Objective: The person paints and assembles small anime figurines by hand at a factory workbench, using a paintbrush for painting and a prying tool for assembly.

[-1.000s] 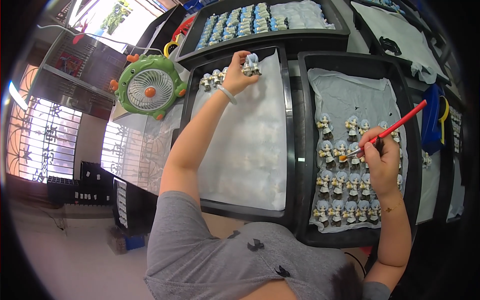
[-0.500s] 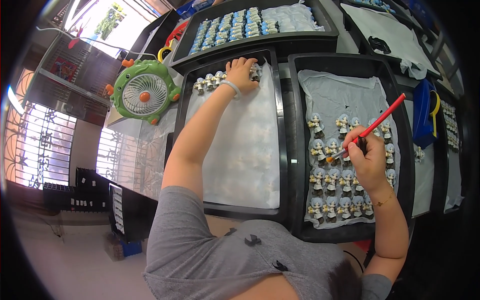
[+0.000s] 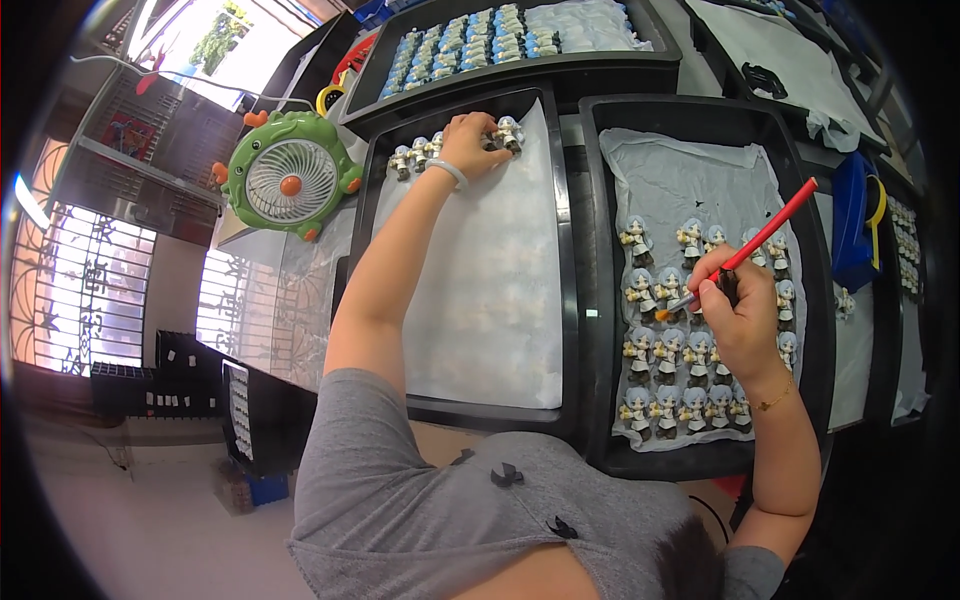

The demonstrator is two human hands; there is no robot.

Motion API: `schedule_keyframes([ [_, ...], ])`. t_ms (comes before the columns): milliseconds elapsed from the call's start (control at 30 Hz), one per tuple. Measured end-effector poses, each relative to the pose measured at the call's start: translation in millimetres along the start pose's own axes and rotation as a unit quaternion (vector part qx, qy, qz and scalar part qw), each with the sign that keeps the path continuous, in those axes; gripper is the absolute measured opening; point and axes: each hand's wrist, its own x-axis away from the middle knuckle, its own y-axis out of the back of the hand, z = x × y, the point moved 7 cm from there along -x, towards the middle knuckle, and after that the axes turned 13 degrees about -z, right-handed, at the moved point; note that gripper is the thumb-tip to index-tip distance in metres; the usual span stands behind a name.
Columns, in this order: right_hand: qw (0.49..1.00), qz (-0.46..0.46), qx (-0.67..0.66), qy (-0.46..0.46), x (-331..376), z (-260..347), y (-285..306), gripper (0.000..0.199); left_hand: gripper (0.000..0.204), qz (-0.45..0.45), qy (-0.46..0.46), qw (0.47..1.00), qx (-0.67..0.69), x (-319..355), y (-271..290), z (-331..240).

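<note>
My left hand (image 3: 470, 147) reaches over the row of small pale-haired figurines (image 3: 402, 160) at the far end of a black tray (image 3: 570, 300) lined with white paper. Its thumb stands apart from the bent fingers, beside the rightmost figurine (image 3: 508, 134). Figurines under the palm are partly hidden. My right hand (image 3: 742, 315) grips a red-handled paintbrush (image 3: 775, 225), its orange tip pointing down-left over the figurines (image 3: 667, 350) in the right-hand tray (image 3: 605, 455). Something dark (image 3: 728, 287) shows between its fingers; I cannot make out what.
A black tray of blue figurines (image 3: 470, 50) lies beyond. A green fan (image 3: 291, 180) stands left of the near tray. To the right are a blue holder with a yellow part (image 3: 853, 225) and another paper-lined tray (image 3: 780, 50).
My left hand has shifted slightly left, uncovering the rightmost figurine in the row. My right hand still holds the paintbrush in nearly the same place.
</note>
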Motion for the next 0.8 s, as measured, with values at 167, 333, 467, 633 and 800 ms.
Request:
schedule_keyframes([
  [167, 1.0, 0.001, 0.008, -0.017, 0.4, -3.4, 3.0, 0.004, 0.035, -0.128, -0.047, 0.988, 0.067, -2.4, 53.5, 15.6],
  [333, 1.0, 0.0, 0.005, -0.016, 0.2, -3.3, -0.3, 0.005, 0.04, -0.009, 0.103, 0.993, -0.057, 8.1, 85.9, 103.9],
  [467, 1.0, 0.008, 0.01, -0.027, 2.4, -3.8, -3.7, 0.005, 0.059, 0.069, 0.056, 0.976, -0.2, 25.6, 74.3, 83.5],
  [633, 0.999, 0.008, 0.016, -0.03, 4.0, -6.0, -4.9, 0.005, 0.064, 0.092, 0.057, 0.969, -0.22, 28.9, 62.6, 91.8],
  [800, 0.999, 0.006, 0.019, -0.033, 3.3, -4.3, -3.0, 0.005, 0.061, 0.07, 0.021, 0.966, -0.248, 28.4, 63.4, 88.4],
])
